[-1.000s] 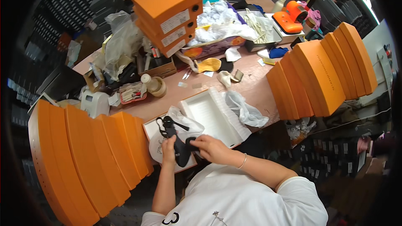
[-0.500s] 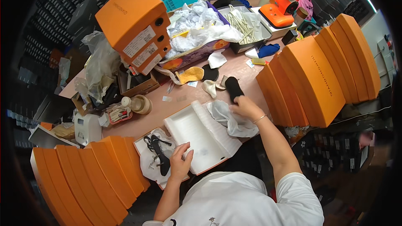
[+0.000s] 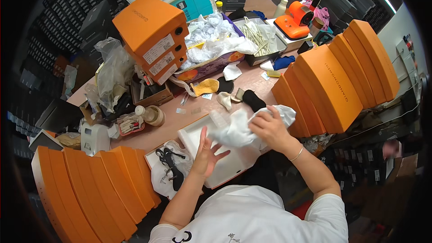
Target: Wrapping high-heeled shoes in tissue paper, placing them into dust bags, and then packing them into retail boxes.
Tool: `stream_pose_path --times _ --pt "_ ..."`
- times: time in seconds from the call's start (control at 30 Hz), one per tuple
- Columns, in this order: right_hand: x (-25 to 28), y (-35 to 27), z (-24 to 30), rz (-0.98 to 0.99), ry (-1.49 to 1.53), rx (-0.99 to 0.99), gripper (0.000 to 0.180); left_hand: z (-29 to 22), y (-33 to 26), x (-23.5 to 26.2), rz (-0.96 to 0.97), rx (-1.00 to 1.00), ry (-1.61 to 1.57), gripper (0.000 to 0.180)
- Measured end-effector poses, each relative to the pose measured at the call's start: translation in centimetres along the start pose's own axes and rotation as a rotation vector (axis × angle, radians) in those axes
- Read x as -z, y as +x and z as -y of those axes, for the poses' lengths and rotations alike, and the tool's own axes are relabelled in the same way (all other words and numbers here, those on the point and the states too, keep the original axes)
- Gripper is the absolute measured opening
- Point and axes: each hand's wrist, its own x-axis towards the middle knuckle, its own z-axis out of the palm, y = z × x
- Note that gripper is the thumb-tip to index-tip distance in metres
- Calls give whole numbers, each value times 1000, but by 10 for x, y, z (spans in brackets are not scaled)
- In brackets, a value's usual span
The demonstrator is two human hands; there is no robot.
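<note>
The right hand (image 3: 270,128), a bracelet (image 3: 296,154) at its wrist, grips a crumpled white wrapper (image 3: 237,129) between thumb and fingers. The wrapper is partly blurred and spreads leftward above the open white box (image 3: 227,171). The left hand (image 3: 208,154) is wide, its fingers spread and its palm bare — whether a fingertip brushes the wrapper, I cannot tell. It stands over the left part of the box.

Just left of that hand, a black strappy shoe (image 3: 176,177) lies on a white bag (image 3: 158,179) in a shallow tray beside the box. Beyond the right hand, a dark rounded piece (image 3: 253,101) rests on the pinkish surface (image 3: 177,123), near a yellow pad (image 3: 205,87) and a small white cloth (image 3: 231,71).

Orange boxes hem the work in: a row (image 3: 92,189) at the left, another row (image 3: 333,83) at the right, and a stack (image 3: 148,24) farther back. Beside that stack sits a patterned tub (image 3: 216,68) heaped with crumpled white paper (image 3: 209,40) — a lidded jar (image 3: 153,115) stands nearer, on the left.
</note>
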Motion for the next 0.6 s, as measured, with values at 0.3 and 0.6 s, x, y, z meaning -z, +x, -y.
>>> stream_pose_path --times 0.3,0.6 --pt "-22 28 100 -89 180 243 19 -6 -45 31 167 263 -611 57" --pt "-38 28 178 16 545 355 37 16 -94 113 -109 48 -734 36"
